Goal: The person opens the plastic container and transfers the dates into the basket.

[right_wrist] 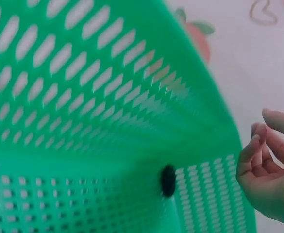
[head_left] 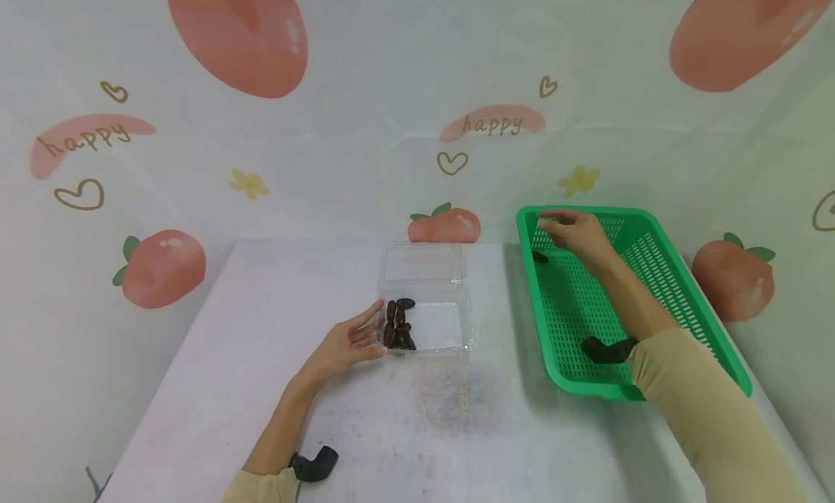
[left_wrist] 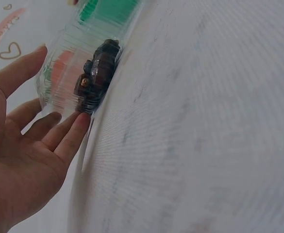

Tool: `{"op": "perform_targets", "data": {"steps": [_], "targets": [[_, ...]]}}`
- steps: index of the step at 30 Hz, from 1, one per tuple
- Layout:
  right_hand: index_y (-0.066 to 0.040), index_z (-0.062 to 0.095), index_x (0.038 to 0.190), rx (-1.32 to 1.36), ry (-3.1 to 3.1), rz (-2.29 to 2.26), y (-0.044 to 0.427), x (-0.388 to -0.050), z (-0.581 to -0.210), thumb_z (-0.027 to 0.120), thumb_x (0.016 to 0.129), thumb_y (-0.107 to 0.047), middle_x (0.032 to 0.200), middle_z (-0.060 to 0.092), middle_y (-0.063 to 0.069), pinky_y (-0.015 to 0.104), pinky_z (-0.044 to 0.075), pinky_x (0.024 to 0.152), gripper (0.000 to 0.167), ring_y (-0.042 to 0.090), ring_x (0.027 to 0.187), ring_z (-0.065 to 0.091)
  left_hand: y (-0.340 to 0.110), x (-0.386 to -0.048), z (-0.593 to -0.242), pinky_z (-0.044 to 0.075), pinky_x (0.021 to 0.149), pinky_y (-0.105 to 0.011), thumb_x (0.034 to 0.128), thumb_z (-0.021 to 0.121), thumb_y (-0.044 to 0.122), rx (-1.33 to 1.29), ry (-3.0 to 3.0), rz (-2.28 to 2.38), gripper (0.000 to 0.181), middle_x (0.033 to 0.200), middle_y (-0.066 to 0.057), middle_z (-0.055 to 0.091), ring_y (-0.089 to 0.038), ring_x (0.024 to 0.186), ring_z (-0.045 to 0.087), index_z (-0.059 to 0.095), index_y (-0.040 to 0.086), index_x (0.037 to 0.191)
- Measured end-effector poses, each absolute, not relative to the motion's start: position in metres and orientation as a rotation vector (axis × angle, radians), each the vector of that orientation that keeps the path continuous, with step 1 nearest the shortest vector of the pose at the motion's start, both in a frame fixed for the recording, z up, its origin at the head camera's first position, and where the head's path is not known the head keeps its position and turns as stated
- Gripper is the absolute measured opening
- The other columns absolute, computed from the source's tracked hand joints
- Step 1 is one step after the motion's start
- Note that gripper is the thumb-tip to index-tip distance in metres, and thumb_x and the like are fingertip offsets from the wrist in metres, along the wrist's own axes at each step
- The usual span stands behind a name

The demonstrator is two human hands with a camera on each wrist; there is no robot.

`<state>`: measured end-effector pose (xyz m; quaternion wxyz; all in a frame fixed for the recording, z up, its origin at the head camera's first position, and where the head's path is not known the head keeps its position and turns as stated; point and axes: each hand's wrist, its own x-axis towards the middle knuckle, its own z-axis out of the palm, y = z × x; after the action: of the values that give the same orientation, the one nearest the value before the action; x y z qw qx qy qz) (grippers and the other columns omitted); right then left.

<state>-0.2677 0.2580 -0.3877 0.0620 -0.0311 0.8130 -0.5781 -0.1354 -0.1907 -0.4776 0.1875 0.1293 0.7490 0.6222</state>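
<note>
A clear plastic box (head_left: pixel 471 329) lies with its hinged lid (head_left: pixel 422 262) laid back. Several dark brown, glossy oval fruits that look like dates (head_left: pixel 390 335) sit along its left side. My left hand (head_left: pixel 341 349) touches that side, its fingers and thumb spread and fairly straight, as the left wrist view also shows. To the right stands a green basket (head_left: pixel 544 343), with one dark date (head_left: pixel 540 257) by its far left corner. Above this corner is my right hand (head_left: pixel 577 235), fingers loosely bent, with nothing visible between thumb and fingertips.
The white table (head_left: pixel 261 300) carries both containers. The basket has raised, slotted walls, and my right forearm reaches across its right side. A white cloth (head_left: pixel 365 126) printed with fruit and hearts hangs behind. Each wrist wears a black device (head_left: pixel 316 465).
</note>
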Motion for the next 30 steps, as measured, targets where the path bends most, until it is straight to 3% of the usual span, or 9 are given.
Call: {"op": "perform_targets", "data": {"steps": [3,11,24,30], "targets": [[0.003,0.056,0.137,-0.116,2.427,-1.797,0.248,-0.262,-0.378,0.065,0.098,-0.029,0.099,0.063,-0.006,0.021,0.052,0.076,0.051,0.01,0.085,0.058,-0.19,-0.135,-0.476,0.037,0.111,-0.037,0.0862,0.079,0.015,0.366,2.105,1.752,0.087,0.162,-0.005,0.025,-0.034,0.144,0.031,0.03,0.017,0.158],[-0.008,0.064,0.132,-0.139,2.389,-1.81,0.216,-0.254,-0.358,0.067,0.096,-0.034,0.128,0.059,0.009,0.029,0.054,0.091,0.045,0.028,0.106,0.056,-0.19,-0.136,-0.476,0.04,0.109,-0.039,0.0859,0.079,0.015,0.361,2.134,1.75,0.087,0.162,-0.004,0.026,-0.036,0.143,0.033,0.03,0.018,0.158],[-0.01,0.069,0.121,-0.249,2.264,-1.88,0.167,-0.233,-0.35,0.07,0.095,-0.028,0.104,0.064,0.006,0.029,0.055,0.084,0.032,0.023,0.091,0.058,-0.189,-0.135,-0.474,0.044,0.106,-0.035,0.0858,0.079,0.015,0.36,2.104,1.748,0.088,0.163,-0.003,0.024,-0.034,0.143,0.032,0.029,0.017,0.158],[-0.011,0.069,0.123,-0.288,2.23,-1.834,0.15,-0.223,-0.353,0.071,0.094,-0.03,0.109,0.065,0.006,0.03,0.055,0.084,0.035,0.025,0.095,0.059,-0.187,-0.135,-0.471,0.044,0.106,-0.037,0.0858,0.079,0.014,0.34,2.116,1.726,0.088,0.162,-0.005,0.025,-0.036,0.142,0.034,0.029,0.018,0.158]]}}
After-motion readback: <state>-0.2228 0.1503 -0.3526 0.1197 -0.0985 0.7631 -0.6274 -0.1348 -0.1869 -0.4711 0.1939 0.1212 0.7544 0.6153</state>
